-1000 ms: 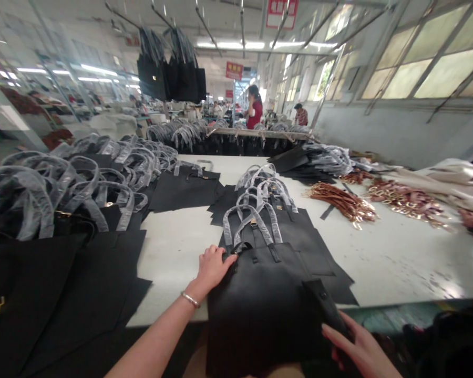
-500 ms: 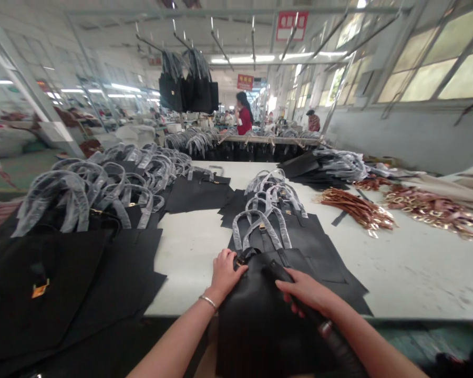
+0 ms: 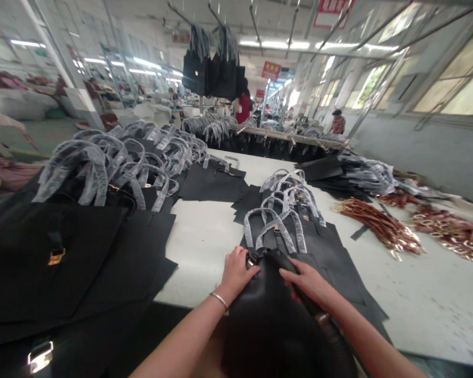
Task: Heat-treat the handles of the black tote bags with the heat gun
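A black bag (image 3: 268,315) lies at the table's front edge, nearest to me. My left hand (image 3: 238,270) is closed on its top left edge, thumb on the front, beside a small metal buckle. In my right hand (image 3: 305,281) is a dark tool (image 3: 319,315), its handle running down to a ribbed hose; its tip is hidden at the bag's top. Just beyond, more black bags (image 3: 333,252) lie overlapped, their handles (image 3: 274,226) wrapped in clear plastic.
Black bags with gold buckles (image 3: 90,257) are piled at the left. On the white table (image 3: 205,236), brown straps (image 3: 378,226) lie to the right. Bags hang from a rack behind. Two people (image 3: 243,107) are in the distance.
The view has turned left and tilted down a little. The top of the front bag now bulges and bends near my right hand, where it was flatter. Both hands keep their hold.
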`<action>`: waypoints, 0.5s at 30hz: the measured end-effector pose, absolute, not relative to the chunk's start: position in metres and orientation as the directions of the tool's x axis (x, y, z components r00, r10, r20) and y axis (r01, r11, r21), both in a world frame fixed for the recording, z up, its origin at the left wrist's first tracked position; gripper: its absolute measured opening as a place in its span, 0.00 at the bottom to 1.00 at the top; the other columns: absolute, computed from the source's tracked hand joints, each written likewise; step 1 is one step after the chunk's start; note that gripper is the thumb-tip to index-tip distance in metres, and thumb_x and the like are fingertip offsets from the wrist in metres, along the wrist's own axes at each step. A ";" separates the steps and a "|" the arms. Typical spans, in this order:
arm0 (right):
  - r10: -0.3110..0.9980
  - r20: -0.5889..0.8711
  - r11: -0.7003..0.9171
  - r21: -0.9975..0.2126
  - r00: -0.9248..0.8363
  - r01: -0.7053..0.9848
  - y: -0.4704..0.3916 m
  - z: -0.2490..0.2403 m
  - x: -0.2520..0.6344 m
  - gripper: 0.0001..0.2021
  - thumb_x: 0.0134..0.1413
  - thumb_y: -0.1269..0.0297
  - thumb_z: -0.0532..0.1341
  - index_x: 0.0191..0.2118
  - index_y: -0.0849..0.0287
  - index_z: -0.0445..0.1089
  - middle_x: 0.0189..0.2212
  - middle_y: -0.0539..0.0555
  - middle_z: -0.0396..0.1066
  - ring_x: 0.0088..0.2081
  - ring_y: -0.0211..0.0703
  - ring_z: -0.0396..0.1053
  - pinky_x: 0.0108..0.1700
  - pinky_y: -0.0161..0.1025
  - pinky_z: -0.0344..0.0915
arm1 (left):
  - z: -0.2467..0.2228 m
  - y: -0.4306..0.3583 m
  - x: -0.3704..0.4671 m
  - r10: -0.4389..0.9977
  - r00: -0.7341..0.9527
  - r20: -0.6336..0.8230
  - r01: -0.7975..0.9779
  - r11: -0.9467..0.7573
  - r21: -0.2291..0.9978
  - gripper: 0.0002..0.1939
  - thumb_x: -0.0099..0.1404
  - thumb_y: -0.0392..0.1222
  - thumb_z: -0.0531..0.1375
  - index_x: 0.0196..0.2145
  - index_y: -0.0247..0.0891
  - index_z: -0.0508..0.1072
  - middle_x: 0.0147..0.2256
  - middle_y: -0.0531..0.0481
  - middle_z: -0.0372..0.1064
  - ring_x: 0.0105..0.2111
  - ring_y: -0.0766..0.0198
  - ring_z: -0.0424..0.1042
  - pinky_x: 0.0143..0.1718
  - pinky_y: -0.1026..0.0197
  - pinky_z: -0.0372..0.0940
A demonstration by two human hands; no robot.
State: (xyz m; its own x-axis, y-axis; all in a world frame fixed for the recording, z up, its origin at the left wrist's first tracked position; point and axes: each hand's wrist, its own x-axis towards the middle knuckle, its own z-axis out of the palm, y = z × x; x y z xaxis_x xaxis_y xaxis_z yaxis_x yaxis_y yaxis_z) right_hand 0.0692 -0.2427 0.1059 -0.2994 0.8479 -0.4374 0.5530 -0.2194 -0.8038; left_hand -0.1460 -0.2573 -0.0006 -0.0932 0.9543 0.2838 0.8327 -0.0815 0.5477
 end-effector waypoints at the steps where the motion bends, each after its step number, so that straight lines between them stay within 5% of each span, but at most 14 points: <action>1: 0.876 -0.397 -0.195 -0.811 -0.274 0.552 -0.241 0.109 0.071 0.21 0.55 0.55 0.60 0.53 0.55 0.62 0.22 0.45 0.67 0.18 0.37 0.67 0.18 0.31 0.63 | -0.001 -0.257 -0.146 0.954 -0.103 0.283 0.827 -0.076 0.557 0.22 0.56 0.51 0.65 0.45 0.38 0.68 0.44 0.47 0.62 0.46 0.56 0.63 0.47 0.55 0.58; 5: 0.939 -0.285 -0.148 -0.840 -0.193 0.522 -0.248 0.123 0.101 0.26 0.54 0.52 0.60 0.57 0.55 0.59 0.23 0.45 0.68 0.20 0.39 0.69 0.21 0.32 0.65 | -0.001 -0.257 -0.145 0.952 -0.136 0.273 0.806 -0.054 0.590 0.23 0.54 0.51 0.66 0.44 0.38 0.69 0.44 0.48 0.64 0.45 0.56 0.64 0.48 0.56 0.57; 10: 0.937 -0.336 -0.251 -0.841 -0.099 0.479 -0.290 0.113 0.141 0.35 0.50 0.49 0.62 0.61 0.57 0.54 0.21 0.44 0.68 0.19 0.41 0.68 0.19 0.34 0.66 | 0.001 -0.253 -0.146 0.946 -0.214 0.244 0.735 -0.009 0.678 0.22 0.49 0.49 0.68 0.40 0.38 0.72 0.41 0.48 0.66 0.42 0.56 0.66 0.46 0.57 0.58; 15: 0.937 -0.349 -0.310 -0.868 -0.032 0.387 -0.332 0.089 0.154 0.50 0.42 0.43 0.65 0.65 0.65 0.45 0.18 0.45 0.68 0.16 0.44 0.67 0.17 0.36 0.65 | 0.007 -0.246 -0.150 0.930 -0.366 0.037 0.342 0.097 0.935 0.08 0.48 0.40 0.65 0.28 0.36 0.73 0.33 0.48 0.69 0.38 0.55 0.69 0.43 0.58 0.59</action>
